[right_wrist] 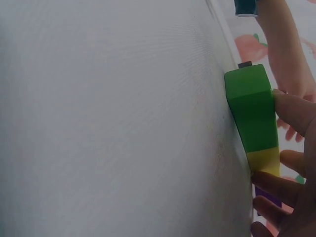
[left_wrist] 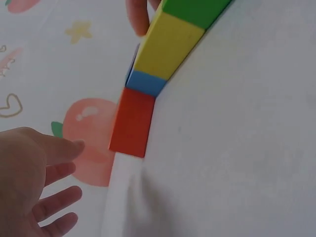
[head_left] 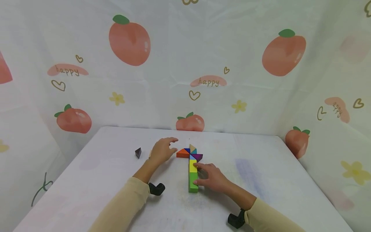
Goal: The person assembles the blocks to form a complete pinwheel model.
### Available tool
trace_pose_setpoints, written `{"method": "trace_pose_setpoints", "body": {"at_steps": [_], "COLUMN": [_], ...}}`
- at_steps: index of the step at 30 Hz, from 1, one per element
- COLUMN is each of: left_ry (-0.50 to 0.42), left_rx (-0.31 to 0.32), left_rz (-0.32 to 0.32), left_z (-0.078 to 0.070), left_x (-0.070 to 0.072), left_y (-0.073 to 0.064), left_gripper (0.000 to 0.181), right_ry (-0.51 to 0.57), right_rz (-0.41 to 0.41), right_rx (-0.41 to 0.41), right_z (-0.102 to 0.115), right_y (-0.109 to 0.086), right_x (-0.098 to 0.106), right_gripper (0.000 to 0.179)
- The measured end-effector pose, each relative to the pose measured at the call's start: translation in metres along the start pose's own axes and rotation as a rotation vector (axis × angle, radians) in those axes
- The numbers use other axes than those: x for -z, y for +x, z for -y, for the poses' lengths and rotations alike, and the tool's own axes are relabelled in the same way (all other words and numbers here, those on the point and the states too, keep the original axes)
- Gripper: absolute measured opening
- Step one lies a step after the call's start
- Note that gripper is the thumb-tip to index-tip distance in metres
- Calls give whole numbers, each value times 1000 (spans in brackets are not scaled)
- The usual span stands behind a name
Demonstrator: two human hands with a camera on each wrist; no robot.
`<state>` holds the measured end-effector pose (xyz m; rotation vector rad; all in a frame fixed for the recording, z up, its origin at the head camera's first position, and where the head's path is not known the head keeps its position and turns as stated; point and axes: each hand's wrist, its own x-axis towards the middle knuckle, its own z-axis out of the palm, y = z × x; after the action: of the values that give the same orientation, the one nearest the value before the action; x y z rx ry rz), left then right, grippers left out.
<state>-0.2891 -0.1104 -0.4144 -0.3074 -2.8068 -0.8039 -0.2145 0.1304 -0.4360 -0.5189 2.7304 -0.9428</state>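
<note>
Toy blocks form a pinwheel on a stem. A green block (head_left: 193, 182) and a yellow block (head_left: 193, 166) make the stem. Around the top sit an orange-red triangular block (head_left: 183, 154), a purple block (head_left: 198, 157), a tan-and-teal piece (head_left: 193, 149) and blue pieces (left_wrist: 146, 83). My right hand (head_left: 213, 177) touches the stem's right side, thumb at the green block and index finger at the yellow one. Left of the orange-red block, my left hand (head_left: 163, 150) is held apart from it, fingers loosely bent and nothing between them.
A dark pyramid-shaped block (head_left: 138, 153) lies on the white table (head_left: 110, 180), left of my left hand. Something pale shows partly behind that hand. A printed curtain (head_left: 174, 64) hangs behind the table. Dark wrist mounts (head_left: 156, 189) sit at both sleeves.
</note>
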Motion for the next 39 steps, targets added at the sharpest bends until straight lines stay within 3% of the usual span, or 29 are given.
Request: {"method": "trace_pose_setpoints", "body": {"at_steps": [6,18,29,39], "left_ry": [92,177,211,229], "left_rx": [-46,-91,-118,-69], "left_rz": [-35,-74,-80,-88], "left_z": [9,25,46,68], "left_x": [18,58,66,72], "left_y": [3,5,1,-8], "left_gripper": [36,28,19,18], "right_ry": [2,-15,2,-3], "right_rz": [-1,-8,1,-3], "right_rx": [11,50,52,49], "right_z": [-2,-2,-1,-2], "right_y": [0,-1,-1,-2], "right_x": [0,2,2,2], "right_gripper": [71,71,71,70]}}
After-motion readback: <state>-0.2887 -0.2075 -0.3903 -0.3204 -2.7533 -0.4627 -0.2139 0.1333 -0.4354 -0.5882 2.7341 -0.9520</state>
